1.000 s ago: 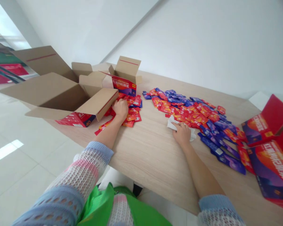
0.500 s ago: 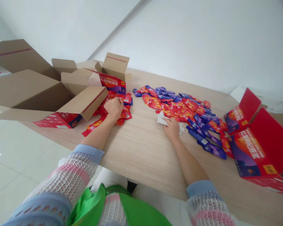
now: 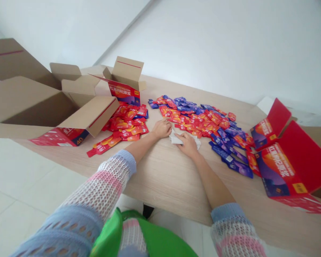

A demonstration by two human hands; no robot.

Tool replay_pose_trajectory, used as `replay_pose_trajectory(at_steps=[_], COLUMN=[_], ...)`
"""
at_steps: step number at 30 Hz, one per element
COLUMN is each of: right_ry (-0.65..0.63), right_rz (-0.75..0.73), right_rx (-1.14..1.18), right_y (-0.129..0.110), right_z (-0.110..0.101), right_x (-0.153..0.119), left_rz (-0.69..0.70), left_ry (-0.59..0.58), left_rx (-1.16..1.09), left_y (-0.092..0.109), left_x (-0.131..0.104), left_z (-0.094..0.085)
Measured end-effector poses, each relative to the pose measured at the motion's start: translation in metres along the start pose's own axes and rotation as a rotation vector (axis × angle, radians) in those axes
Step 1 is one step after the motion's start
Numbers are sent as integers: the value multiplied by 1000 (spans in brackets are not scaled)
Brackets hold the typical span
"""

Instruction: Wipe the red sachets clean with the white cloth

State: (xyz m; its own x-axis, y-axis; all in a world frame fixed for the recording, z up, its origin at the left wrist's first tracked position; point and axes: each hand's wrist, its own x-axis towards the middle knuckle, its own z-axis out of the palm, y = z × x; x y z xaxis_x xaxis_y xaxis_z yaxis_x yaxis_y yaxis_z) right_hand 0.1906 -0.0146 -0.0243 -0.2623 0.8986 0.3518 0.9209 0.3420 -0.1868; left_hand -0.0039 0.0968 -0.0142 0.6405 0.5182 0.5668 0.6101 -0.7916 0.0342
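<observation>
A white tissue [image 3: 176, 139], crumpled, lies on the wooden table under my right hand [image 3: 188, 144], whose fingers are closed on it. Right beside its left edge is my left hand [image 3: 162, 129], fingers curled; whatever they may hold is hidden. Just beyond both hands spreads a large pile of red and purple sachets [image 3: 195, 119]. To the left of my left hand lies a smaller heap of mostly red sachets [image 3: 128, 125], with a few purple ones among them.
A large open cardboard carton [image 3: 72, 134] stands at the left, one flap jutting toward the smaller heap. Behind that heap sits a smaller open red box [image 3: 124, 93]. Another open red box [image 3: 280, 171] is at the right end of the table [image 3: 160, 178]. A white wall rises behind.
My left hand has left the smaller heap of sachets and moved right, up to the tissue. My right hand has shifted slightly left with the tissue.
</observation>
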Motion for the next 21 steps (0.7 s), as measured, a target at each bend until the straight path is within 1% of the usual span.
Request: replay_pose_trajectory(at_steps=[2,5,8,9,11,14,17,19,21], right_ry=[15,18,-1,-3,-1,8,22,62,143], right_rz=[35,74,82,86,93,86,63,56,62], right_rx=[-23,-46,-53,-52,-49,-33,6,43,90], right_y=[-2,-4,-5,-5,-5,-5,-5,-4,-2], right_z=[0,0,0,-1,-2,-4,-5,-5,-4], right_x=[0,-1,-2,-2,-4,-5,-6,-7,-9], left_rz=[-6,-133,-285,-318,-345,-326,-285,-273,-276], left_ry=[-29,-87,-186,-213,-224,-188,-169,-179,-202], left_rx=[-16,3,29,36,52,66,33,19,34], left_y=[2,-2,-9,-10,-12,-10,-4,4,13], left_x=[14,28,36,38,39,36,27,18,6], left_z=[8,19,31,34,37,34,26,18,9])
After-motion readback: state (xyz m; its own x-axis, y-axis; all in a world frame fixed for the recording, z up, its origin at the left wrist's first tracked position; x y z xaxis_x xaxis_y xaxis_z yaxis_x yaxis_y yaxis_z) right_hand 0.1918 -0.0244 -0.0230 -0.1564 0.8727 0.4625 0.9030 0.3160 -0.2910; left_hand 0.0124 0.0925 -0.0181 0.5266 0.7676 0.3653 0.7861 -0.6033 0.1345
